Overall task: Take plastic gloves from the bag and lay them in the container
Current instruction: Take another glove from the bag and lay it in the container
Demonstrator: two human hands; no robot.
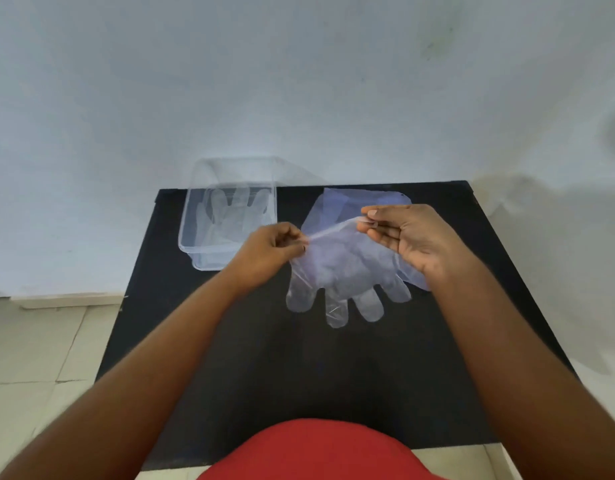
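Note:
A clear plastic glove (347,275) hangs above the black table, cuff up and fingers pointing down toward me. My left hand (271,245) pinches the cuff's left corner. My right hand (403,233) pinches the cuff's right corner between thumb and fingertips. Behind the glove lies the clear plastic bag (365,199), flat on the table and partly hidden by the glove and my right hand. The clear rectangular container (191,249) stands at the table's far left corner, with at least one glove (230,213) lying inside it.
The black table (299,368) stands against a pale wall (299,81). Its left edge drops to a tiled floor (39,341). My red shirt (320,452) shows at the near edge.

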